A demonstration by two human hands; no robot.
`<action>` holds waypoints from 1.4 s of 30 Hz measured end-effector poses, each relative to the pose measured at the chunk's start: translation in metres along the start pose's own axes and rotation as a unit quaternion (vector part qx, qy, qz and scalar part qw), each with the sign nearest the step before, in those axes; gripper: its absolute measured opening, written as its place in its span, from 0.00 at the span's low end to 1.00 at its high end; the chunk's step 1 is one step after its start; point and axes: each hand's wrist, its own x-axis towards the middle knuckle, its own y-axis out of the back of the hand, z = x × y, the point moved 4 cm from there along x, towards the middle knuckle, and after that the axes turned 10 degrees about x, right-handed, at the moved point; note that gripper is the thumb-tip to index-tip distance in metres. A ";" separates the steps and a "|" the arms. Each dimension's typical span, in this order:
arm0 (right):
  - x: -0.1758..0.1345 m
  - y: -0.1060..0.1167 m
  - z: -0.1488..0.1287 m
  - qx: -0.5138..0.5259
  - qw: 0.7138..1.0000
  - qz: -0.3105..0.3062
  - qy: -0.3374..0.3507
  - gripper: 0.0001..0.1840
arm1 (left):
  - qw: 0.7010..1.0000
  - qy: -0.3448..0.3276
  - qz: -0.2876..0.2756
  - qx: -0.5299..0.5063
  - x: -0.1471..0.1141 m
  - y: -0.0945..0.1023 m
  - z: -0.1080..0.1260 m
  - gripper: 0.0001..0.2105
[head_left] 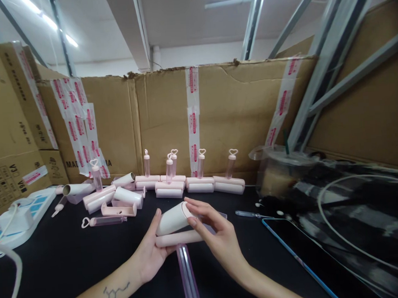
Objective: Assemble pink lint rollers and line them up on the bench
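Observation:
Both hands hold one lint roller in the middle foreground. Its white roll (pixel 171 221) lies tilted above a pale pink casing (pixel 174 239), and a clear pinkish tube handle (pixel 189 277) points down toward me. My left hand (pixel 150 256) grips the left end, thumb on the roll and fingers underneath. On the right end, my right hand (pixel 221 233) has its fingertips on the roll's end, thumb near the casing. Behind them stand several similar lint rollers (pixel 200 185) with heart-looped handles upright. A loose handle (pixel 108 221) and a pink casing part (pixel 119 210) lie to the left.
A power strip (pixel 37 217) with a white plug sits at left. On the right are a phone (pixel 303 259), a small clear handle piece (pixel 246 214), a lidded drink cup (pixel 281 171) and a white cable (pixel 323 195). A cardboard wall (pixel 163 119) closes off the back.

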 end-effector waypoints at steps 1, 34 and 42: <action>-0.001 0.000 -0.002 -0.005 1.000 -0.004 0.013 0.11 | 1.000 -0.003 -0.008 0.002 0.000 0.000 0.001 0.24; 0.003 -0.005 0.048 0.314 0.833 -0.146 -0.430 0.20 | 0.985 -0.064 0.041 0.157 -0.003 0.013 0.025 0.19; -0.001 -0.006 0.041 0.328 0.819 -0.146 -0.448 0.18 | 0.989 0.022 0.012 0.146 -0.003 0.010 0.024 0.13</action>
